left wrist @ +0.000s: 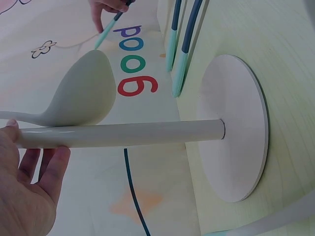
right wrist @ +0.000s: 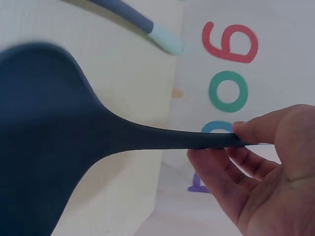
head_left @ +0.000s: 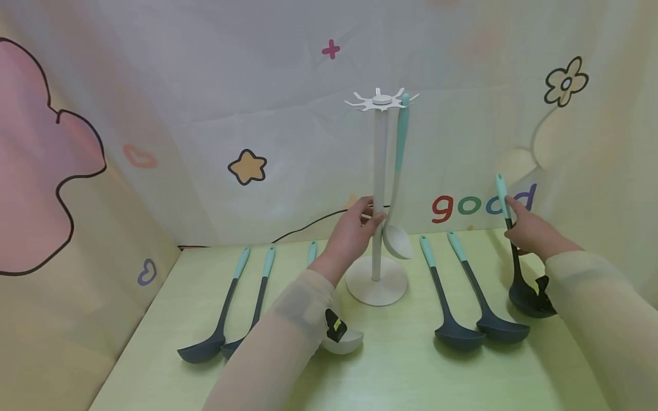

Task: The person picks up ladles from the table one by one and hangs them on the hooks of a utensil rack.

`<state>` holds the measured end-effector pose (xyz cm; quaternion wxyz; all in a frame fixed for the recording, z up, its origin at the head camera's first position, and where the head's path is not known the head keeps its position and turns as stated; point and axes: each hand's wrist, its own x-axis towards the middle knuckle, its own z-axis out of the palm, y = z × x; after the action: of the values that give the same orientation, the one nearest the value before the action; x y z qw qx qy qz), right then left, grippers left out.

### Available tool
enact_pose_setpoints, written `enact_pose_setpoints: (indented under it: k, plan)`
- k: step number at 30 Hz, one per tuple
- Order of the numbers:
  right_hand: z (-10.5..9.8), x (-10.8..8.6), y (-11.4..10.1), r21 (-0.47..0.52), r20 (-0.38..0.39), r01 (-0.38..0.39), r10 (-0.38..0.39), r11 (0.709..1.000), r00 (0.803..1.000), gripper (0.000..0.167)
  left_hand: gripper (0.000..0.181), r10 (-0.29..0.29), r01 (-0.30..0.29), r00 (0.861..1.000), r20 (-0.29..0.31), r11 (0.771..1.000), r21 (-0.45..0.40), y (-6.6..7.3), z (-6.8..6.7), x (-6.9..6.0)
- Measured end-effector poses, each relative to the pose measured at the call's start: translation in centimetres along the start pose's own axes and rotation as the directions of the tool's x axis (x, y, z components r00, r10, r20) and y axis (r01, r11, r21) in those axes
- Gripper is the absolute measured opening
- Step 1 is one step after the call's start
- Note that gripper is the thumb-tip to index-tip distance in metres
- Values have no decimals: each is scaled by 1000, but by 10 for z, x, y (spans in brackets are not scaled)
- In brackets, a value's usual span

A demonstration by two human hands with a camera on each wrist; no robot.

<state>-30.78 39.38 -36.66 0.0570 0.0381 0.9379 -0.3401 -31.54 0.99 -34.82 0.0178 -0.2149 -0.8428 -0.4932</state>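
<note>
My left hand [head_left: 350,233] holds the pole [head_left: 379,171] of a white rotating-style utensil stand, thumb on one side and fingertips on the other. From the stand's hooked top [head_left: 381,101] hangs a white ladle [head_left: 398,241] with a mint handle, its bowl close beside the pole. On the right, my right hand [head_left: 534,233] pinches a dark ladle [head_left: 523,294] by its shaft, just under the mint grip. That ladle is upright, bowl down; the right wrist view shows its dark bowl [right wrist: 44,123] large and near. Whether the bowl touches the table cannot be told.
Two dark ladles [head_left: 452,334] [head_left: 501,328] lie right of the stand's round base [head_left: 377,294]. Left of it lie two more [head_left: 203,349] [head_left: 261,291] and a white ladle [head_left: 343,341], partly behind my left arm. A printed curtain [head_left: 308,114] hangs behind the table [head_left: 154,342].
</note>
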Motion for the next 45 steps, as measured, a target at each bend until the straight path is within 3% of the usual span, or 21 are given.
enact_pose_setpoints:
  k: [9,22,39,45]
  plan:
    - [-4,-6,-39,-80,-146,132,-142,988,979,86,41,8,-8,1000,2,1000,5,0,-2,0]
    - [-5,-31,-115,-1,-280,256,-246,967,928,86,41,8,-8,1000,5,1000,-6,3,-2,2]
    - [5,-95,-180,2,-348,442,-413,897,841,84,39,6,-6,1000,0,1000,-5,1,-1,0]
    - [13,-111,-194,-7,-330,473,-448,881,831,85,38,6,-6,1000,4,1000,-5,0,-1,0]
